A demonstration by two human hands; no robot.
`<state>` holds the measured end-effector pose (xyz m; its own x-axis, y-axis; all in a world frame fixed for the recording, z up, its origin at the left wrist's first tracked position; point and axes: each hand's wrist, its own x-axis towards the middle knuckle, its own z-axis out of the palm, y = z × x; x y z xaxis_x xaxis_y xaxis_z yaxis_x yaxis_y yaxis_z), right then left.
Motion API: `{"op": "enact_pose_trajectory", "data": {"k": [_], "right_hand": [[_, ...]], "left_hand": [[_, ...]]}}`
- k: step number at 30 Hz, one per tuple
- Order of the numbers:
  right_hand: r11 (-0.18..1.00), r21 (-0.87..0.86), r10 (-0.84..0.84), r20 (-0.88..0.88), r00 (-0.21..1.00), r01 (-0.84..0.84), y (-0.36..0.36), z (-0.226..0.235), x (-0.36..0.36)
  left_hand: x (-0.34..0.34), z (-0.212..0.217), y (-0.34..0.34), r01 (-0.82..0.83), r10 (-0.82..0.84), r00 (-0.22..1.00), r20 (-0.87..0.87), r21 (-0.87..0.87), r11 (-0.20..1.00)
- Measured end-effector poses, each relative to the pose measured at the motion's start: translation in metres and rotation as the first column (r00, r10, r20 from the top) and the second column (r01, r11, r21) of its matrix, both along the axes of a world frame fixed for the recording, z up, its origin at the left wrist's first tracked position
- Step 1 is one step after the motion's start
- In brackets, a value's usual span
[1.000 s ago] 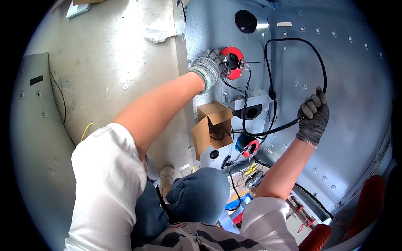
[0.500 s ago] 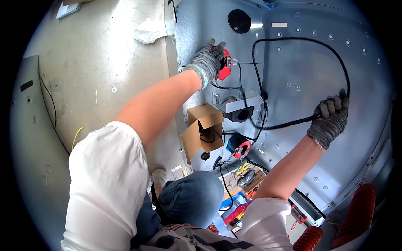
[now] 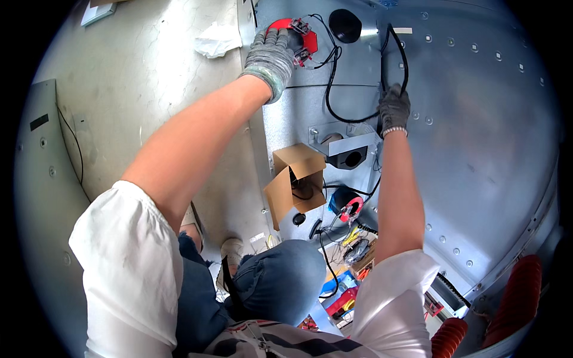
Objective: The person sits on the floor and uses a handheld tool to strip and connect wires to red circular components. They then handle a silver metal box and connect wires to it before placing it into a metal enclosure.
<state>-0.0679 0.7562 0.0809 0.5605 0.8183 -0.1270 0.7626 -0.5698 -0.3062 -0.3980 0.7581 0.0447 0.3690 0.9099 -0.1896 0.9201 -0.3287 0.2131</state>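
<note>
— Right hand (image 3: pixel 393 108) swung inward along the black cable (image 3: pixel 332 101), and clamped it beside the bracket.
— Left hand (image 3: pixel 271 56) closed on the red ring (image 3: pixel 301 33), up-left; cable ran between them.

Two gloved hands, left (image 3: pixel 271 56) and right (image 3: pixel 394 108). Two red rings, one up top (image 3: pixel 298 30) and one lower (image 3: pixel 352 209). One open cardboard box (image 3: pixel 296 184). One round black hole (image 3: pixel 345 25). One crumpled white rag (image 3: pixel 218 40).
</note>
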Motion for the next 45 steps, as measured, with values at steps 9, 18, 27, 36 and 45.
{"op": "enact_pose_trajectory", "data": {"k": [9, 18, 27, 36, 45], "right_hand": [[0.957, -0.288, 0.05, 0.094, 0.994, -0.021, 0.046, 0.108, -0.044], [0.852, 0.321, 0.5, -0.269, 0.823, -0.413, 0.051, 0.071, -0.07], [0.993, -0.04, 0.105, -0.151, 0.983, -0.112, -0.082, 0.057, -0.015], [0.603, -0.712, -0.16, 0.334, 0.929, 0.36, -0.371, -0.003, 0.031], [0.595, -0.517, -0.482, 0.382, 0.788, 0.615, -0.376, -0.038, 0.002]], "left_hand": [[-0.017, 0.018, -0.006, 0.101, -0.102, 0.995, 0.005, 0.089, 0.991], [0.0, 0.002, -0.033, 0.141, -0.141, 0.99, 0.004, 0.023, 0.99], [-0.023, 0.018, -0.076, 0.122, -0.146, 0.971, 0.192, 0.131, 0.984], [0.001, 0.057, -0.201, 0.74, -0.62, 0.638, 0.456, -0.141, 0.658], [0.008, 0.033, -0.209, 0.716, -0.651, 0.69, 0.318, -0.167, 0.678]]}}
